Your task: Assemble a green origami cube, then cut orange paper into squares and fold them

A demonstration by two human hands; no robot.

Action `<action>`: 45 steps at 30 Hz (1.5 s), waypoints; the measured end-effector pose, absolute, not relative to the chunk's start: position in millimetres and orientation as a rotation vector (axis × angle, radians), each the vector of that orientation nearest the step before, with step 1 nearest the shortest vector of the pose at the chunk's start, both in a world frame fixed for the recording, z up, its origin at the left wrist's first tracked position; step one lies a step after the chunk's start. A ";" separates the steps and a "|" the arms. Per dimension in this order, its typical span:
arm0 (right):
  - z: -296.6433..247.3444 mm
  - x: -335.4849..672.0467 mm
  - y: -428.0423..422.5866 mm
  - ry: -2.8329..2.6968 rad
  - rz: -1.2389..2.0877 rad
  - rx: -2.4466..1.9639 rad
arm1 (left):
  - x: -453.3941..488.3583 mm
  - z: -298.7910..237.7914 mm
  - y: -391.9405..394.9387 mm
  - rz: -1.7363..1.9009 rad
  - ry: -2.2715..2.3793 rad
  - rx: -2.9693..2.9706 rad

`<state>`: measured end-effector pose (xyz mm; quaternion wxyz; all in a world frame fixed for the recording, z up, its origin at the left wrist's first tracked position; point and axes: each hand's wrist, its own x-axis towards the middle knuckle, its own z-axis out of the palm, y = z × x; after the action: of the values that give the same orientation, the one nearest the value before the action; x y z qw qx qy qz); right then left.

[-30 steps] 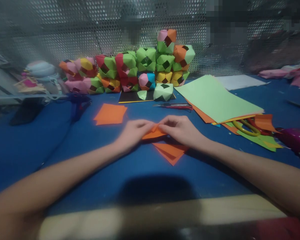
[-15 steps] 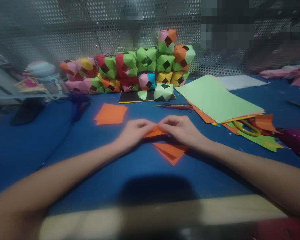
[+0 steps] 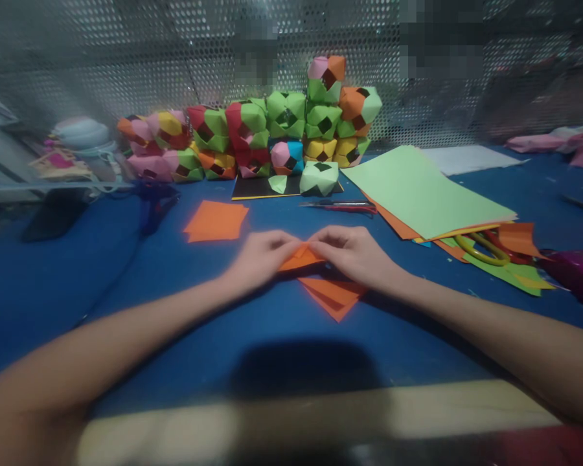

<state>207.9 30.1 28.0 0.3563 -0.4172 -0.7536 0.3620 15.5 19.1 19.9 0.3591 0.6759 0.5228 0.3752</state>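
Note:
A small piece of folded orange paper (image 3: 301, 259) is held just above the blue table, between my two hands. My left hand (image 3: 263, 257) pinches its upper left part with thumb and fingers closed. From the other side, my right hand (image 3: 354, 252) grips it the same way, the two thumbs almost meeting. The fingers cover part of the paper, so its full shape is hidden. Right below lie folded orange paper pieces (image 3: 334, 299), close under my right wrist. A pile of orange paper squares (image 3: 216, 221) rests beyond my left hand.
Several folded paper balls (image 3: 285, 115) are stacked along the mesh wall. A red-handled cutting tool (image 3: 342, 206) lies in front of them. On the right are large green sheets (image 3: 427, 191), yellow-handled scissors (image 3: 483, 251) on paper scraps and a purple object (image 3: 571, 275). A dark cable runs at left.
Both hands keep their pinch on the orange paper in nearly the same place. The whole view has shifted very slightly, and a little more of the folded paper shows between the thumbs.

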 end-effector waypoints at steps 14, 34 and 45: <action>24.2 207.1 27.9 -2.003 0.751 -0.949 | 16.8 21.3 16.6 0.907 1.325 1.776; 19.8 213.3 32.9 -2.067 0.553 -0.867 | 11.3 28.5 18.8 0.879 1.295 1.719; 13.8 207.7 30.8 -2.118 0.299 -0.659 | 15.7 22.3 16.1 0.937 1.298 1.875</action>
<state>207.7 30.8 13.8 0.4366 -0.2649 -0.8513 0.1202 15.7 16.1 22.3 0.3316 0.7173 0.4968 0.3587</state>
